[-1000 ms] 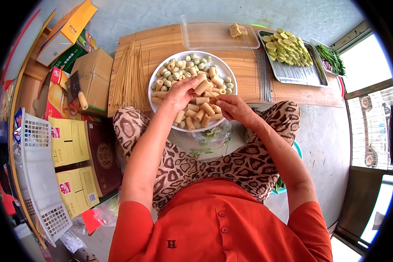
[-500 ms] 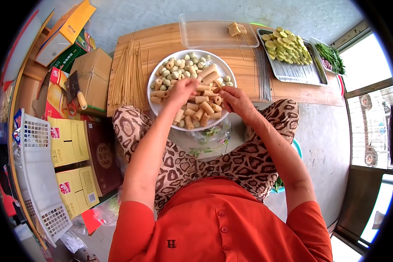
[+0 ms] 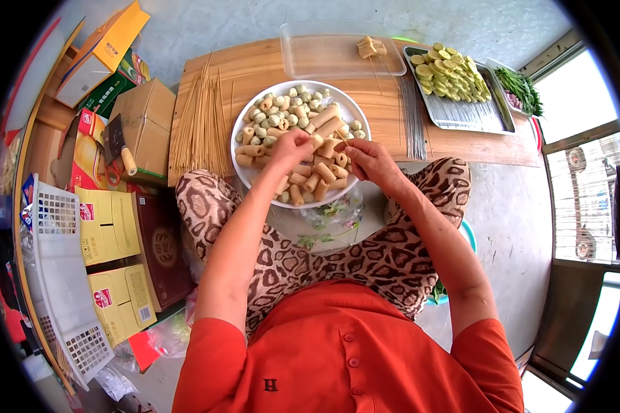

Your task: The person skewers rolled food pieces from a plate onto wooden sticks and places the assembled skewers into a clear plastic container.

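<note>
A white round plate (image 3: pixel 238 167) holds tan tube-shaped pieces (image 3: pixel 312 183) and pale green balls (image 3: pixel 260 117). Over the plate's middle, my left hand (image 3: pixel 293 146) has its fingers closed on a tan piece (image 3: pixel 316 141). My right hand (image 3: pixel 366 160), at the plate's right side, pinches a thin wooden skewer (image 3: pixel 342 135). Two longer tan pieces lie side by side at the skewer's upper end, just above my hands. How far the skewer runs into them is too small to tell.
Loose wooden skewers (image 3: pixel 203 124) lie left of the plate, thin metal skewers (image 3: pixel 412 117) right of it. Behind stands a clear plastic tray (image 3: pixel 296 65) with skewered tan pieces. A metal tray (image 3: pixel 461 122) bears green slices. A cleaver (image 3: pixel 117 141) rests by boxes at left.
My left hand left the upper tan pieces, moved down and left, and now holds another tan piece near the skewer. My right hand has stayed nearly in place with the skewer.
</note>
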